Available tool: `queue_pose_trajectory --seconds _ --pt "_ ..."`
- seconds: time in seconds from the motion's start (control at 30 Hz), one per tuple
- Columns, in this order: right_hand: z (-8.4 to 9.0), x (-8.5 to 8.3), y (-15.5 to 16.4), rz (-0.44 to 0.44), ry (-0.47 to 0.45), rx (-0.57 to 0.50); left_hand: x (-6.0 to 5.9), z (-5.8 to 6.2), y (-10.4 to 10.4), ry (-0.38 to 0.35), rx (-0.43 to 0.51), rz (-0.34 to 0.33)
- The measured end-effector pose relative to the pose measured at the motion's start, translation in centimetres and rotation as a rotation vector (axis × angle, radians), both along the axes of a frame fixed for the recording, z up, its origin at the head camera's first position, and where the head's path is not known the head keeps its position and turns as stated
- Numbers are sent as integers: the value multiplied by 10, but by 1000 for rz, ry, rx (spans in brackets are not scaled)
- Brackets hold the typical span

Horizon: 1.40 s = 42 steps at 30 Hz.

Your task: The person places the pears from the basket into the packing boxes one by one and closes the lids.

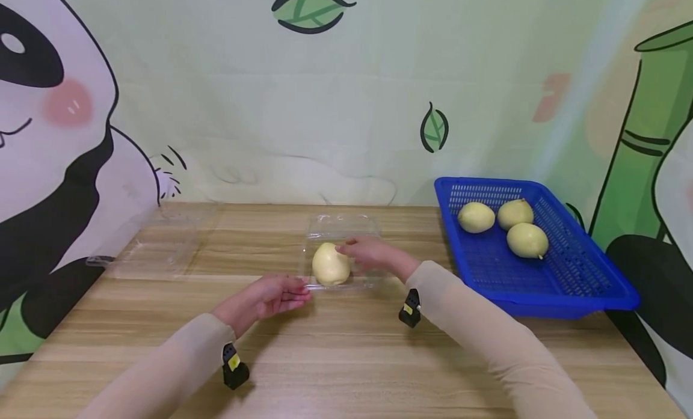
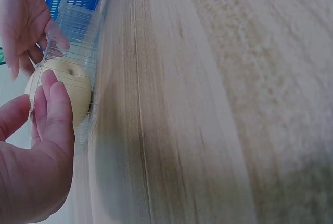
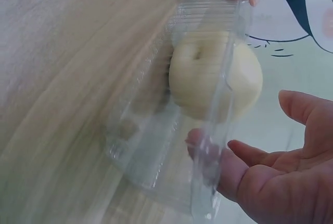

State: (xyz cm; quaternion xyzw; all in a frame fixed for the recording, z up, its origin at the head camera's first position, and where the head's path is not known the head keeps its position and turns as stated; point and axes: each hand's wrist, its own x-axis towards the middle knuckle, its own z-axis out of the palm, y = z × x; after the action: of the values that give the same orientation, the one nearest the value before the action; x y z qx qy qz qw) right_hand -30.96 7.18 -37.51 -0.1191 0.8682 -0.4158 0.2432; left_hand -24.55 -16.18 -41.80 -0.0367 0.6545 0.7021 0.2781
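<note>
A clear plastic box (image 1: 370, 281) lies with its lid raised at the back, in the middle of the table. Inside it sits one round, pale yellow fruit (image 1: 331, 264), whose dimpled end shows through the wall in both wrist views. My left hand (image 1: 276, 296) pinches the box's rim at the front left corner, between thumb and fingers. To the right of the fruit, my right hand (image 1: 373, 254) reaches over the box. In the right wrist view its thumb stands apart from the fruit, with the fingers (image 3: 229, 169) by the clear side wall.
On the right stands a blue plastic basket (image 1: 541, 293) holding 3 more pale yellow fruits (image 1: 527, 240). Other clear plastic packaging (image 1: 154, 244) lies at the back left. Behind the wooden table (image 1: 346, 359) hangs a printed panda backdrop (image 1: 346, 106).
</note>
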Motion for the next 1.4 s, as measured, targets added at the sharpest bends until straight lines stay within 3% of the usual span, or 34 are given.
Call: queue_pose_trajectory --seconds 0.5,0.87,1.4 --pt "36 10 26 -19 76 47 0 3 1 5 -8 -10" --pt "68 25 48 15 63 21 1 1 1 -3 -20 -14" --pt "147 47 116 -46 220 61 0 2 1 2 -16 -24"
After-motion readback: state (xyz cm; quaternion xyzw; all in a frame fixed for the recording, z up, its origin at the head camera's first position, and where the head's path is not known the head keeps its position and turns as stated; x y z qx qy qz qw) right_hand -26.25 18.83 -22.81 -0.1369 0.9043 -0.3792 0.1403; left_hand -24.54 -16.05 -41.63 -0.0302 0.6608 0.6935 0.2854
